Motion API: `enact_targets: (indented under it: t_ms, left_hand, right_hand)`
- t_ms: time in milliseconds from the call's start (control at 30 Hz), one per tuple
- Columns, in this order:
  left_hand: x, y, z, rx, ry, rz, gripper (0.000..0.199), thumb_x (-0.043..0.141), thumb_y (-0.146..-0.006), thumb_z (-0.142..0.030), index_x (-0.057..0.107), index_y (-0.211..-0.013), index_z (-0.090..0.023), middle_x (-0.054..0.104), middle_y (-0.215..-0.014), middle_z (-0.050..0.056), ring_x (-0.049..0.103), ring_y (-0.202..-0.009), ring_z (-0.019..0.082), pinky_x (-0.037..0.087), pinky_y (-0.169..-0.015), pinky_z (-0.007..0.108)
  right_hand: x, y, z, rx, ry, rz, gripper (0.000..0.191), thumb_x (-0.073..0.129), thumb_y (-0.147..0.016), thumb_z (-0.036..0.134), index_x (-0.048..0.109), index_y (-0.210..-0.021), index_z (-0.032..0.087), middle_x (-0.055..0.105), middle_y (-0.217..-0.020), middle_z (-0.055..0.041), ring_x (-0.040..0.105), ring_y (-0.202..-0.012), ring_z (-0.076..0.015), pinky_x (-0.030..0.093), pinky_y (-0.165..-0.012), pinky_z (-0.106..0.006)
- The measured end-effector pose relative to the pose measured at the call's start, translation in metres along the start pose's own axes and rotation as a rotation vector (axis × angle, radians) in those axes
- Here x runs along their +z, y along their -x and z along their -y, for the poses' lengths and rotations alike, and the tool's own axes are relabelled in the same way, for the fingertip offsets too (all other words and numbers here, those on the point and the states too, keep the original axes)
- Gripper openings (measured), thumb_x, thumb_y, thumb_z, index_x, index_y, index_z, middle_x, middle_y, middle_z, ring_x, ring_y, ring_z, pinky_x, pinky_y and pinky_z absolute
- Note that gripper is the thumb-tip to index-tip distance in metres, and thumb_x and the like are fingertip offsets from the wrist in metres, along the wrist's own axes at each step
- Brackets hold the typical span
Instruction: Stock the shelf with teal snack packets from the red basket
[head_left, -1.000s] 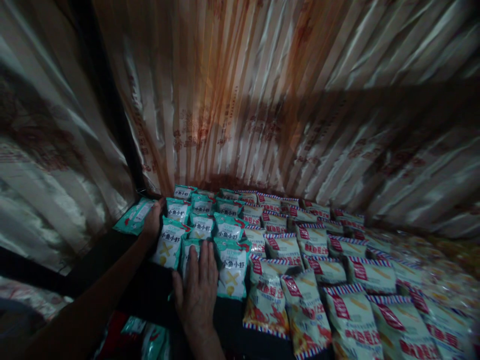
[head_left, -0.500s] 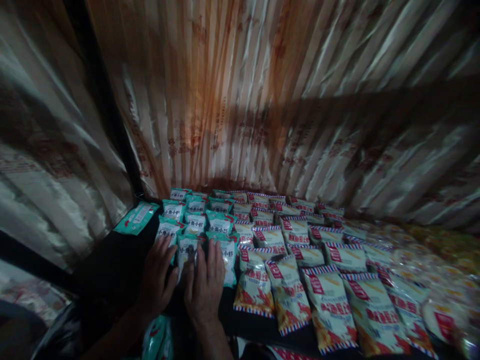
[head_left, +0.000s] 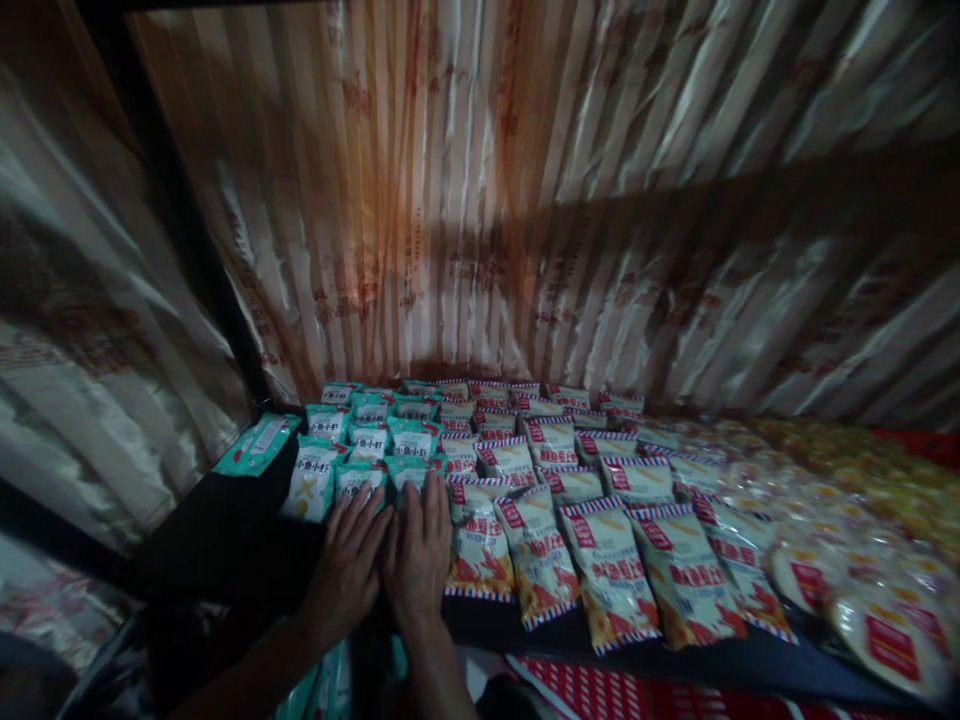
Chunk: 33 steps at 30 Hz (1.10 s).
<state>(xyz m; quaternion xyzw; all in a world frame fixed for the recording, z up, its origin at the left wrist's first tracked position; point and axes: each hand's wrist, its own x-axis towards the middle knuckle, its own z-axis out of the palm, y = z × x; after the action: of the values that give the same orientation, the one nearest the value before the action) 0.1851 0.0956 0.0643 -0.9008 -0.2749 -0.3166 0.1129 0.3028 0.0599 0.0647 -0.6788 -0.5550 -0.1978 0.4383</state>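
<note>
Teal-and-white snack packets (head_left: 311, 478) stand in short rows at the left part of a black shelf (head_left: 217, 535). My left hand (head_left: 351, 545) lies with fingers outstretched on the front of a teal packet (head_left: 360, 482) in the front row. Right beside it, my right hand (head_left: 417, 540) rests flat on the neighbouring teal packet (head_left: 409, 470), covering most of its face. Neither hand grips anything. One teal packet (head_left: 259, 445) lies flat, back side up, near the shelf's left corner. More teal packets (head_left: 322, 685) show low down below my forearms, partly hidden.
Cream-and-red snack bags (head_left: 615, 570) with striped edges fill rows to the right. Beyond them lie round clear-wrapped items (head_left: 885, 630) and yellowish packs (head_left: 847, 460). A dark post (head_left: 187, 230) rises at left before a pleated curtain (head_left: 450, 200). Red perforated crates (head_left: 585, 690) sit below.
My left hand has shifted right, from the leftmost front teal packet onto the one beside it, close to my right hand. The view has turned slightly right.
</note>
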Motion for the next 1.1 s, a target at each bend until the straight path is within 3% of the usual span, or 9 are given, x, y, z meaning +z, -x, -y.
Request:
enact_targets:
  t_ms: [433,933,1100]
  left_hand:
    - [0.0046,0.0013,0.0049,0.029,0.04,-0.025,0.058,0.038,-0.083,-0.01,0.032,-0.14,-0.015,0.044,-0.141,0.013,0.028,-0.137,0.025,0.033,-0.108,0.048]
    - [0.002,0.003,0.0011,-0.139,-0.054,-0.053,0.056,0.044,-0.084,-0.018,0.032,-0.139,-0.017,0.038,-0.144,0.014,0.022,-0.138,0.031,0.027,-0.107,0.057]
    - [0.0006,0.0019,-0.001,-0.167,0.022,-0.026,0.053,0.043,-0.085,-0.015,0.033,-0.137,-0.016,0.033,-0.146,0.015,0.018,-0.139,0.03,0.031,-0.106,0.054]
  right_hand:
    - [-0.0033,0.0013,-0.0034,-0.007,-0.068,-0.02,0.041,0.04,-0.088,0.014,0.045,-0.129,0.012,0.036,-0.143,-0.0192,0.023,-0.137,-0.0286,0.042,-0.098,-0.051]
    - [-0.0016,0.0019,-0.0067,-0.02,-0.09,-0.009,0.043,0.039,-0.088,0.014,0.043,-0.131,0.011,0.032,-0.145,-0.0196,0.02,-0.138,-0.0296,0.04,-0.098,-0.053]
    - [-0.0007,0.0029,-0.0069,-0.026,-0.088,0.011,0.044,0.039,-0.087,0.014,0.043,-0.13,0.01,0.032,-0.144,-0.0207,0.019,-0.138,-0.0304,0.039,-0.098,-0.054]
